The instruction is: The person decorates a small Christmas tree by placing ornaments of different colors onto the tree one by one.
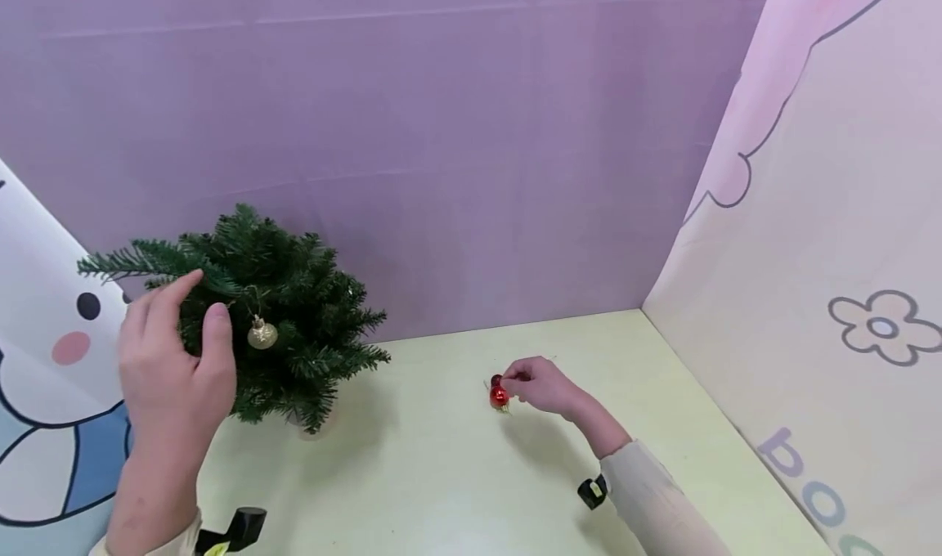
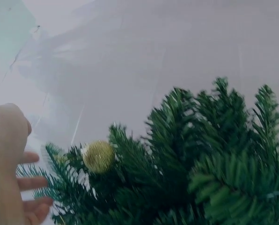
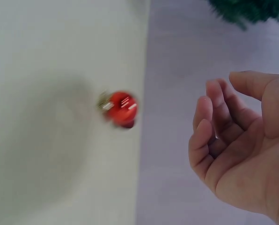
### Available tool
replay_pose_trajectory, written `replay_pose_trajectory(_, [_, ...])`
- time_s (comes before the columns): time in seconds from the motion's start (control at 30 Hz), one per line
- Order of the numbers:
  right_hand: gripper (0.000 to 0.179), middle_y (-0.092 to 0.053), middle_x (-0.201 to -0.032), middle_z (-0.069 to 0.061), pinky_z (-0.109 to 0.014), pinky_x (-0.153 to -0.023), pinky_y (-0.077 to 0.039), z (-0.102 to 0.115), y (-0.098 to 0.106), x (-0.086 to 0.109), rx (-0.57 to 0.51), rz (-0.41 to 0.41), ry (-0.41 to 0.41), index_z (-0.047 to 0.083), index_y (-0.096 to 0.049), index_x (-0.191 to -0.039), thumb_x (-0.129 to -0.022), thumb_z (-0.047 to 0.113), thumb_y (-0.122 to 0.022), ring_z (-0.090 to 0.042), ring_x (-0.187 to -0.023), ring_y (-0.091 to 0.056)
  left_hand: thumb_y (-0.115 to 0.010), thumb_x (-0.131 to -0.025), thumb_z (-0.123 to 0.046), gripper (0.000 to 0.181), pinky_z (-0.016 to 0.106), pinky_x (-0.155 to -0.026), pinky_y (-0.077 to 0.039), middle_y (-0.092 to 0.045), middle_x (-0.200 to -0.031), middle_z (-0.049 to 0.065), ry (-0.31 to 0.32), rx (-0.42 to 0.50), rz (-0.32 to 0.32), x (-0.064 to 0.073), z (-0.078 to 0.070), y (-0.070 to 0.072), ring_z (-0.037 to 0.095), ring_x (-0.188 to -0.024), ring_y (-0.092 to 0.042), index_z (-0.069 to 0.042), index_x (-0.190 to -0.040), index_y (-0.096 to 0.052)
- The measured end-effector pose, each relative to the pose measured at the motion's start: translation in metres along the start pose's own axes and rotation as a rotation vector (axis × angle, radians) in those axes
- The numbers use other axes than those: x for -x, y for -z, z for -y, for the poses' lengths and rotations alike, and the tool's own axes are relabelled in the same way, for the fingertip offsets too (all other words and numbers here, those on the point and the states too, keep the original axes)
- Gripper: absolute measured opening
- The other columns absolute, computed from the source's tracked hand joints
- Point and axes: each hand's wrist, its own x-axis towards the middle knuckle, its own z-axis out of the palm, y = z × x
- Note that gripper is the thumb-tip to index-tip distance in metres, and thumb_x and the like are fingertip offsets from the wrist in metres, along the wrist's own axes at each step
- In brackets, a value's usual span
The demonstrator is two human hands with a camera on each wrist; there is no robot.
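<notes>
A small green artificial Christmas tree stands at the left in the head view. From it hangs a gold bauble, seen also among the branches in the left wrist view. My left hand is raised at the tree's left side, thumb and fingers apart, close to a branch; whether it touches the needles I cannot tell. On the table lie a shiny red bauble and a darker red one against it. Just above them is my right hand, fingers loosely bent; the right wrist view shows nothing in it.
The pale table meets a purple cloth backdrop behind. Printed panels stand on both sides: a cartoon figure at the left near the tree, a flower at the right. Each wrist carries a black camera mount.
</notes>
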Motion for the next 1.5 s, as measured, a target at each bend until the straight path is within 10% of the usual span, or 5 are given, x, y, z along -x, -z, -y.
replay_pose_trajectory(0.37, [0.013, -0.065, -0.086, -0.002, -0.031, -0.065, -0.048, -0.066, 0.012, -0.04, 0.232, -0.044, 0.163, 0.005, -0.071, -0.1, -0.089, 0.01, -0.067, -0.014, -0.073, -0.057, -0.043, -0.103, -0.03, 0.05, 0.067, -0.096, -0.027, -0.034, -0.14, 0.028, 0.153, -0.132, 0.146, 0.001, -0.012, -0.005, 0.049, -0.123, -0.035, -0.021, -0.151, -0.038])
replay_pose_trajectory(0.63, [0.029, -0.063, -0.101, -0.012, -0.03, -0.062, -0.046, -0.064, 0.007, -0.053, 0.425, 0.016, 0.334, 0.005, -0.071, -0.115, -0.087, 0.007, -0.069, -0.011, -0.066, -0.05, -0.04, -0.104, -0.031, 0.048, 0.066, -0.092, -0.026, -0.034, -0.139, 0.03, 0.155, -0.141, 0.164, 0.003, -0.013, -0.004, 0.05, -0.121, -0.033, -0.017, -0.151, -0.039])
replay_pose_trajectory(1.5, [0.031, -0.067, -0.099, -0.009, -0.039, -0.067, -0.051, -0.085, 0.0, -0.07, 0.486, 0.008, 0.213, 0.009, -0.073, -0.11, -0.079, 0.013, -0.076, -0.025, -0.089, -0.061, -0.036, -0.105, -0.026, 0.049, 0.066, -0.106, -0.015, -0.027, -0.151, 0.02, 0.263, -0.029, 0.195, 0.01, 0.013, 0.002, 0.039, -0.14, -0.018, -0.023, -0.153, -0.032])
